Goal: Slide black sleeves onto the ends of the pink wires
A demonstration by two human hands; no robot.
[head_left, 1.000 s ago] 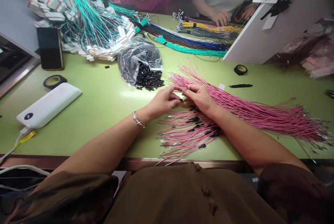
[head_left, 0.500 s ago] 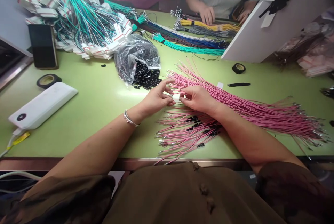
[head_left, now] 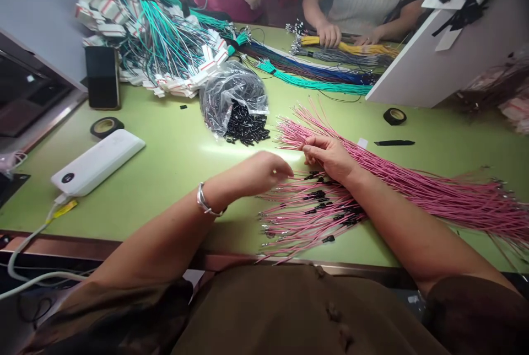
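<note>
My right hand (head_left: 329,159) is closed in a pinch on a pink wire (head_left: 300,147) at the left end of a thick bundle of pink wires (head_left: 384,173). Just to its left, my left hand (head_left: 266,173) hovers with bent fingers over the wire ends, its fingertips smeared and partly hidden. Beneath both hands lies a spread row of pink wires (head_left: 285,217) with bare metal terminals. Several of these carry black sleeves (head_left: 316,195). Behind my left hand, loose small black sleeves (head_left: 248,126) spill from a clear plastic bag (head_left: 231,90).
A power bank (head_left: 99,162), black tape roll (head_left: 106,126) and phone (head_left: 102,78) lie left. Teal wires with white connectors (head_left: 165,46) are piled behind. Another tape roll (head_left: 394,116) and a black blade-like strip (head_left: 394,143) lie right, near a white partition (head_left: 409,57). Two people stand opposite.
My hands have moved apart, the left one down toward the spread wires. The white piece between my fingers no longer shows there. The view has shifted left, and a person opposite now handles yellow wires.
</note>
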